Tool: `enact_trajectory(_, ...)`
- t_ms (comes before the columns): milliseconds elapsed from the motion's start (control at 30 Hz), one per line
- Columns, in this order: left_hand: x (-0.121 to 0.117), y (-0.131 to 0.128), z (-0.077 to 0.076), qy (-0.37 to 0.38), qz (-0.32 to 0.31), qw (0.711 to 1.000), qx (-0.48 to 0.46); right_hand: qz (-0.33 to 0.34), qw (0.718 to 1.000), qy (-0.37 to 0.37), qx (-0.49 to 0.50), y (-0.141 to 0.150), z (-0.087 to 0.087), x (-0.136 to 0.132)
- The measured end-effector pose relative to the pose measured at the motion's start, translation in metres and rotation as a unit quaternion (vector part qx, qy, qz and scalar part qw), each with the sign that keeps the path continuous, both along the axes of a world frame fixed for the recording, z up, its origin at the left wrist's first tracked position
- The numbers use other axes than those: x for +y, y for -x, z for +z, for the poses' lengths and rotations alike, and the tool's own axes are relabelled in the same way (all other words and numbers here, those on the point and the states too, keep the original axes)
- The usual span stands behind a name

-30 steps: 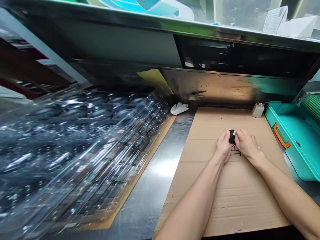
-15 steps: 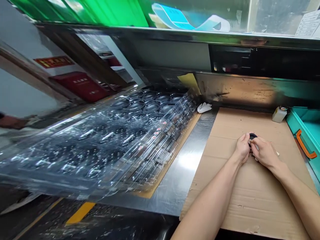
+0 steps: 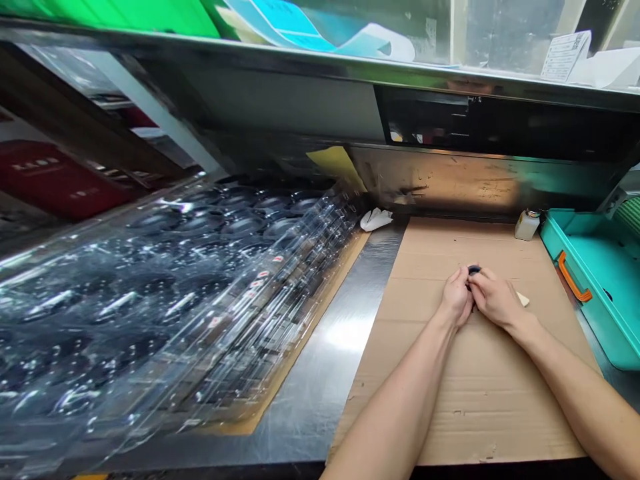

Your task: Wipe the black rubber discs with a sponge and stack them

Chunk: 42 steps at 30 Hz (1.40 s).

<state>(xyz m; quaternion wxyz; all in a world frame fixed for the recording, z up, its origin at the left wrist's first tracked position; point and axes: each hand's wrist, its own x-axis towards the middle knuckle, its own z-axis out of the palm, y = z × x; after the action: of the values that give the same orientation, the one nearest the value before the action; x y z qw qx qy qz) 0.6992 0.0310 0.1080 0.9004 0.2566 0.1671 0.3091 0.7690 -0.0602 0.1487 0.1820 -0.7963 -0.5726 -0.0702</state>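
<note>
My left hand (image 3: pixel 456 299) and my right hand (image 3: pixel 494 299) rest side by side on a flat sheet of cardboard (image 3: pixel 480 400). Both are closed round a small black round part (image 3: pixel 474 270), of which only the top edge shows between the fingertips. A small pale strip (image 3: pixel 522 299) pokes out from under my right hand on the cardboard.
A large stack of clear plastic blister trays (image 3: pixel 165 300) with black parts fills the left of the steel bench (image 3: pixel 325 360). A teal bin (image 3: pixel 595 280) with an orange handle stands at the right. A small bottle (image 3: pixel 527 225) and a crumpled white scrap (image 3: pixel 376 218) lie near the back wall.
The view has swung left and back again. My hands have stayed together on the black part, which now shows less between the fingers than before.
</note>
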Motion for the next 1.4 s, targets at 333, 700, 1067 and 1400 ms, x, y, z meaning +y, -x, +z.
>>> enact_trajectory(333, -0.001, 0.001, 0.003, -0.011, -0.012, 1.000, -0.001, -0.087, 0.995, -0.021, -0.031, 0.005, -0.004, 0.007)
enact_trajectory(700, -0.003, 0.003, 0.007, -0.003, -0.015, 1.000, 0.010, -0.108, 0.992, -0.013, -0.072, 0.011, -0.006, 0.006)
enact_trajectory(1067, 0.005, 0.006, 0.011, 0.022, -0.021, 1.000, 0.003, -0.062, 0.998, 0.024, -0.005, 0.016, 0.006, -0.005)
enact_trajectory(1400, 0.019, 0.021, 0.028, 0.124, -0.072, 0.989, -0.024, -0.175, 0.982, -0.065, 0.021, -0.057, 0.011, -0.041)
